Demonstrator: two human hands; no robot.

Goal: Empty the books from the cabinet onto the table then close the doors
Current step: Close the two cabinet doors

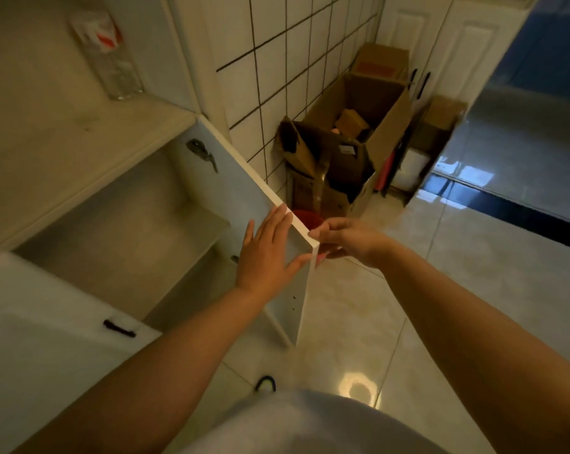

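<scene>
Your left hand (266, 253) lies flat, fingers spread, on the inner face of the open cabinet door (244, 191); your right hand (345, 239) pinches its outer corner. Cardboard boxes (352, 152) crowd just behind; no books show on the shelves (178, 231).

Dim warm light, floor (355, 386) glare, soft blur, fisheye edges.

No text, number or brand can be read anywhere. The clear plastic bottle (108, 57) on the cabinet top carries a red and white label, but its print is blurred past reading. A small white sticker (348, 149) on the dark flap of the open cardboard box (358, 132) by the tiled wall is too small to make out, and a red panel (378, 69) on the box behind it shows no legible words
</scene>
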